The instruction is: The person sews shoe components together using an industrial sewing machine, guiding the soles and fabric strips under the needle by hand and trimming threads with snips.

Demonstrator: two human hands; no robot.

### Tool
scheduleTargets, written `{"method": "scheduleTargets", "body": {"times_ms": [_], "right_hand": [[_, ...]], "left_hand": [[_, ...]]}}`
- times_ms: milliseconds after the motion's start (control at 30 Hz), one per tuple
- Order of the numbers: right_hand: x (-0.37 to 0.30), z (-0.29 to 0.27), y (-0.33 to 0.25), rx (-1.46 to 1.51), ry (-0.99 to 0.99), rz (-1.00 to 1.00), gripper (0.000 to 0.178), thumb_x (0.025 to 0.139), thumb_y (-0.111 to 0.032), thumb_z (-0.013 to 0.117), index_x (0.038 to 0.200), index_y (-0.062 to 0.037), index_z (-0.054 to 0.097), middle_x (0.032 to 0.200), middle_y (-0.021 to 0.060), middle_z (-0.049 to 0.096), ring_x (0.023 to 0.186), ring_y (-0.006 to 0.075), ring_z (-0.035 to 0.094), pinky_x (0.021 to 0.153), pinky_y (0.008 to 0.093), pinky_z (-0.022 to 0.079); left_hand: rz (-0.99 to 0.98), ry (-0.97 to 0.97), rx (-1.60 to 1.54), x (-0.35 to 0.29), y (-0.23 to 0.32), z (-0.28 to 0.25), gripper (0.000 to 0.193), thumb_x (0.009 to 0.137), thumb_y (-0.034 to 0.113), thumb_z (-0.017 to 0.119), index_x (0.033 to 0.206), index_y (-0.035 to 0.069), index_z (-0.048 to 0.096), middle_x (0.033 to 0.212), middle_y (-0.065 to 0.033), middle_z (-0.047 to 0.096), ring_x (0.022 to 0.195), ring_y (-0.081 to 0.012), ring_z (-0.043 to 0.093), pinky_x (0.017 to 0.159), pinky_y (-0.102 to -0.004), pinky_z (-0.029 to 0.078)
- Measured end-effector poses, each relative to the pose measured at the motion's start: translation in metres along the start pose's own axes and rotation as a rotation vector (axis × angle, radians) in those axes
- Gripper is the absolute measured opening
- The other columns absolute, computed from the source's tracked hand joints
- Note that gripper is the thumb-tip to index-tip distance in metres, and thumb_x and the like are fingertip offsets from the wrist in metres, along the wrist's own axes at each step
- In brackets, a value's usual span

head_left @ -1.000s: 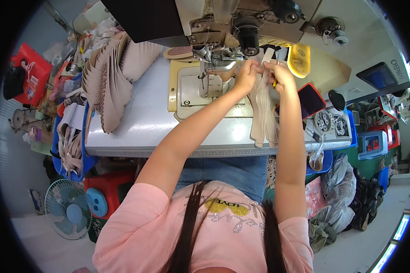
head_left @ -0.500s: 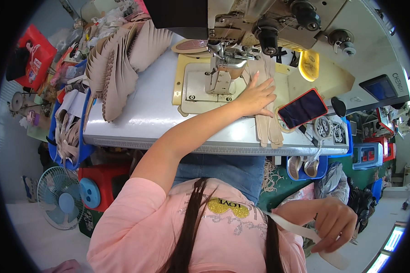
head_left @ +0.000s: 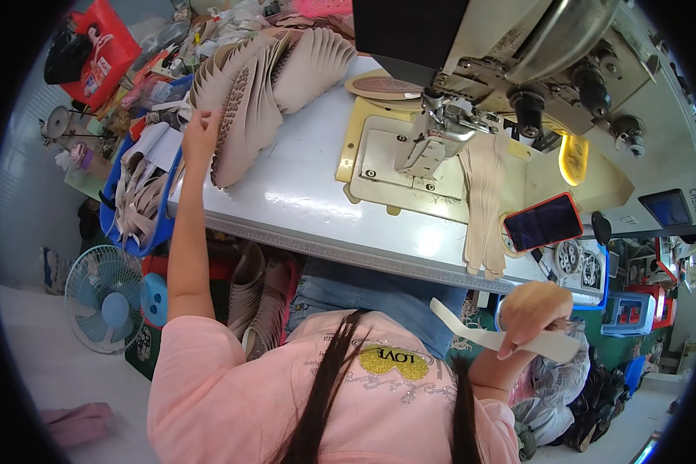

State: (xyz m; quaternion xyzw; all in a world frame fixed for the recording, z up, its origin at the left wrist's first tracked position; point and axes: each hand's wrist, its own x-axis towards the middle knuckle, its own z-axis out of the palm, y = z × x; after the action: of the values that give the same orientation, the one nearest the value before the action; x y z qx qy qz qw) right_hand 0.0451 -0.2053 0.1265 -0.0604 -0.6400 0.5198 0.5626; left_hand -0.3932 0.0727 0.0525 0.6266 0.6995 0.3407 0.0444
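My left hand reaches to the left side of the table, its bent fingers closed at the edge of a fanned stack of beige cut pieces with a notched edge. Raised near my chest, my right hand grips a pale strip; one end sticks out to the left, the other below the hand. Between them stands a sewing machine with its yellow-edged plate. To the right of its needle area lies a bundle of long beige strips, untouched by either hand.
A phone with a red case rests right of the strips. A blue bin of scraps hangs at the table's left end. Below are a fan and grey-beige shoe parts. Blue stools stand at the right.
My left hand has left the beige strips by the machine and swung left to the fanned stack. My right hand has risen a little, still holding the pale strip. The view has shifted.
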Motion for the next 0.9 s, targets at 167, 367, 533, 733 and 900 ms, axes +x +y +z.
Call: {"method": "scheduleTargets", "body": {"times_ms": [167,367,533,733,900], "right_hand": [[0.021,0.018,0.035,-0.048,0.238,0.230,0.010,0.066,0.000,0.054,0.071,0.0088,0.057,0.059,0.0171,0.057,0.049,0.0207,0.057,0.042,0.0235,0.042],[0.023,0.016,0.061,-0.231,0.500,0.498,0.010,0.075,0.000,0.054,0.082,0.0069,0.054,0.065,0.0112,0.058,0.055,0.0134,0.056,0.046,0.0219,0.042],[0.039,0.004,0.098,-0.426,0.728,0.615,0.013,0.077,-0.009,0.054,0.080,0.0035,0.057,0.060,0.0066,0.059,0.050,0.0045,0.050,0.044,0.0166,0.034],[0.068,0.000,0.163,-0.291,0.759,0.585,0.015,0.079,-0.012,0.053,0.078,0.0020,0.058,0.058,0.0015,0.056,0.049,0.0020,0.044,0.043,0.0163,0.033],[0.060,-0.007,0.127,-0.154,0.685,0.580,0.013,0.079,-0.009,0.052,0.075,0.0018,0.057,0.055,-0.0025,0.047,0.046,0.0021,0.038,0.041,0.0165,0.028]], "left_hand": [[-0.222,-0.601,-0.742,0.010,-0.039,0.018,0.055,0.080,0.031,0.051,0.124,0.006,0.030,0.118,-0.0066,0.041,0.106,-0.0168,0.040,0.085,-0.0261,0.035],[-0.014,-0.300,-0.298,-0.002,-0.018,0.000,0.073,0.064,0.029,0.068,0.121,0.001,0.030,0.112,-0.0129,0.046,0.099,-0.0208,0.047,0.083,-0.0282,0.037],[-0.113,-0.266,-0.672,-0.069,0.039,-0.061,0.055,0.065,0.016,0.067,0.108,-0.003,0.040,0.095,-0.0113,0.056,0.084,-0.0194,0.056,0.075,-0.0296,0.044],[-0.506,-0.660,-1.555,-0.150,0.119,-0.009,0.039,0.067,0.001,0.059,0.104,-0.002,0.046,0.095,-0.0099,0.056,0.084,-0.0186,0.056,0.077,-0.0307,0.045],[-0.509,-0.758,-1.668,-0.162,0.161,0.010,0.040,0.069,0.000,0.055,0.107,-0.001,0.043,0.099,-0.0102,0.054,0.089,-0.0194,0.054,0.078,-0.0322,0.044]]}}
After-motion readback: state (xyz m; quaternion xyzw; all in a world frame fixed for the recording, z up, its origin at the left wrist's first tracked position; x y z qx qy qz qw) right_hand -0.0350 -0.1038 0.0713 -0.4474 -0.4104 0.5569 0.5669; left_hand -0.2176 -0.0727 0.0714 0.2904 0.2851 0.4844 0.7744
